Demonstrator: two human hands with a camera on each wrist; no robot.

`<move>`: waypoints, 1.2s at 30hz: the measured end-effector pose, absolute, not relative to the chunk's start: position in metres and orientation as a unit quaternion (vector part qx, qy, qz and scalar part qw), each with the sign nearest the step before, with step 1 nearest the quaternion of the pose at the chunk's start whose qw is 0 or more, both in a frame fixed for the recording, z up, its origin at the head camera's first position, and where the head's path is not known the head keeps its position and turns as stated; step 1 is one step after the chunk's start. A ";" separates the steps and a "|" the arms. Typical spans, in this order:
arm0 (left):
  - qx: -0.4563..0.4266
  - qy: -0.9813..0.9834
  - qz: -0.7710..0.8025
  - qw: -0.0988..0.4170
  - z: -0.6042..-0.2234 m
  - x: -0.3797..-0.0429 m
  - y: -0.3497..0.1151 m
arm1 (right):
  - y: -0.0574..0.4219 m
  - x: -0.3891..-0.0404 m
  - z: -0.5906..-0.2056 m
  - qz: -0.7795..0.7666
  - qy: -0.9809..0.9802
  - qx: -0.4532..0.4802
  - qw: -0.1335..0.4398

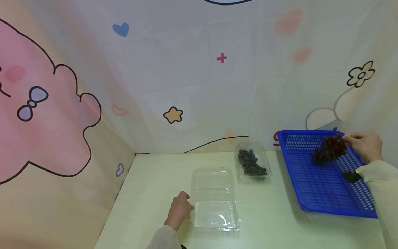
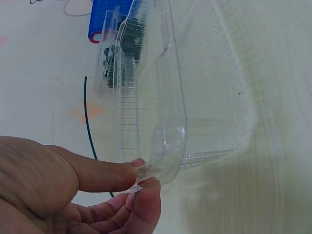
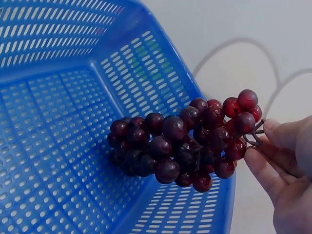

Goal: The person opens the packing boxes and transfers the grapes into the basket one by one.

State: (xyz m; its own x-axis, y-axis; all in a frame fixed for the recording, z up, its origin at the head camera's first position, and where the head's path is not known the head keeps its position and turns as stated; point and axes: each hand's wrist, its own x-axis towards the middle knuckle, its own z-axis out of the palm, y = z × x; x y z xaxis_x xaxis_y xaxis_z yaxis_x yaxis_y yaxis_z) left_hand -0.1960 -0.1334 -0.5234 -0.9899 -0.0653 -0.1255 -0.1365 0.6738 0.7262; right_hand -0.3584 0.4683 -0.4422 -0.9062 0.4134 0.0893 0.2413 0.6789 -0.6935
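Observation:
My right hand (image 1: 367,147) pinches the stem of a bunch of dark red grapes (image 3: 180,141) between thumb and fingers. The bunch hangs over the right side of a blue perforated basket (image 1: 293,180); whether its lower end touches the basket cannot be told. My left hand (image 1: 180,210) pinches the edge of an opened clear plastic clamshell box (image 2: 170,112) between thumb and forefinger. In the head view, that clamshell (image 1: 214,214) lies unfolded on the table with nothing inside.
Behind the open clamshell stands another clear box (image 1: 264,162) with dark grapes (image 1: 251,163) in it. A dark green object (image 1: 351,177) shows by the right sleeve, over the basket. A printed cloth (image 1: 199,79) hangs behind the pale table (image 1: 149,186).

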 end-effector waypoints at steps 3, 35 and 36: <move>-0.053 0.913 0.403 0.044 -0.523 -0.195 -0.133 | 0.469 -0.354 -0.445 0.360 -0.909 -0.172 0.124; -0.064 0.914 0.398 0.039 -0.523 -0.195 -0.130 | 0.473 -0.315 -0.461 0.317 -0.938 -0.102 0.096; -0.064 0.914 0.399 0.041 -0.522 -0.195 -0.130 | 0.473 -0.313 -0.461 0.319 -0.938 -0.102 0.092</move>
